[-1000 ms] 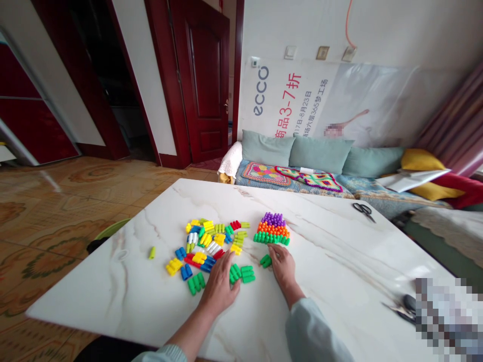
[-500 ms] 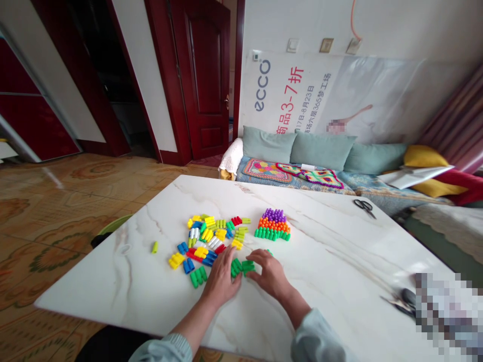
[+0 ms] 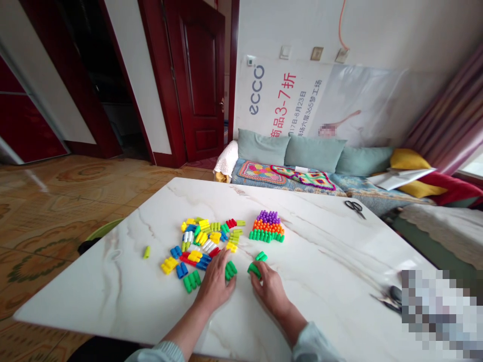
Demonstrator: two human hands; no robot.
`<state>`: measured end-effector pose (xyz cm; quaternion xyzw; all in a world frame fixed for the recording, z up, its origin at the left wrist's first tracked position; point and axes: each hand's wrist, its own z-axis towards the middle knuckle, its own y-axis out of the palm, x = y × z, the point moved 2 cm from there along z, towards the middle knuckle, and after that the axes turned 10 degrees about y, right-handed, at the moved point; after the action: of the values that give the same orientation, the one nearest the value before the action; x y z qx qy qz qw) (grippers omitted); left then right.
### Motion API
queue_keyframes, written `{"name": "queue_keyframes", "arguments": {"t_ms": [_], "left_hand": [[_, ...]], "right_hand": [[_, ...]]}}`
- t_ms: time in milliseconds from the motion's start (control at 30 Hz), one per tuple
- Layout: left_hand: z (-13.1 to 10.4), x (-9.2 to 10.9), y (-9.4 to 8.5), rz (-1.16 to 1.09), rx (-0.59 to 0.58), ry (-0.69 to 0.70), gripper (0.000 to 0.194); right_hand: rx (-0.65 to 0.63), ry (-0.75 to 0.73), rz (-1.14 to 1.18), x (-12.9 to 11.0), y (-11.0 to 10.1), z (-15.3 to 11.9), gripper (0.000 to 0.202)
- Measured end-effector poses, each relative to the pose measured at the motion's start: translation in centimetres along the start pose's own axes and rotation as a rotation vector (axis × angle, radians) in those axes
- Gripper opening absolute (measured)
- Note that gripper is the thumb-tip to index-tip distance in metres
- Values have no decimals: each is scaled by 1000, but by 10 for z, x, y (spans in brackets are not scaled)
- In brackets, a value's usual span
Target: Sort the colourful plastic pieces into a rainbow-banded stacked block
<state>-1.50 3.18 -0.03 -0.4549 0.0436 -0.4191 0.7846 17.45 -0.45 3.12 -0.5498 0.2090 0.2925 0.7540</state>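
On the white marbled table, my left hand curls around a small joined set of green bullet-shaped toy blocks, which sits between thumb and fingers. My right hand grips another green bullet-shaped block piece at its fingertips. Just beyond it lies a separate green piece. Farther back rests a joined panel with purple, orange and green rows. To the left spreads a pile of loose blocks in yellow, blue, red, white and green. A green group lies left of my left hand.
A lone lime block lies on the left of the table. Black scissors rest near the far right edge; another pair lies at the right beside a blurred-out object. A sofa stands behind the table.
My right hand has moved away from my left with a green piece, so a gap now separates the two green pieces. The camera view has shifted slightly right.
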Motion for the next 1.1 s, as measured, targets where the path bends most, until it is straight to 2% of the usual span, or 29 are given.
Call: {"name": "queue_keyframes", "arguments": {"t_ms": [100,200,300,400,567,667,767,933,1100], "left_hand": [[0,0,-1,-3,5,3,74],[0,1,-1,-7,16,3,75],[-1,1,-1,-7,16,-1,75],[0,0,-1,1,3,-7,74],[-1,0,0,4,-5,-13,76],[-1,0,1,3,-13,-12,78],[-2,0,1,5,-20,-10,78],[-2,0,1,14,-31,-2,79],[-2,0,1,2,-11,-6,79]], "right_hand": [[127,156,101,25,-16,10,18],[237,201,26,50,-42,27,19],[208,277,-219,70,-65,47,14],[118,370,-421,83,-74,63,11],[134,391,-435,89,-64,70,19],[271,375,-339,89,-56,58,24],[385,335,-227,85,-50,40,17],[242,180,-194,77,-40,30,20],[215,191,-282,79,-37,37,26]]}}
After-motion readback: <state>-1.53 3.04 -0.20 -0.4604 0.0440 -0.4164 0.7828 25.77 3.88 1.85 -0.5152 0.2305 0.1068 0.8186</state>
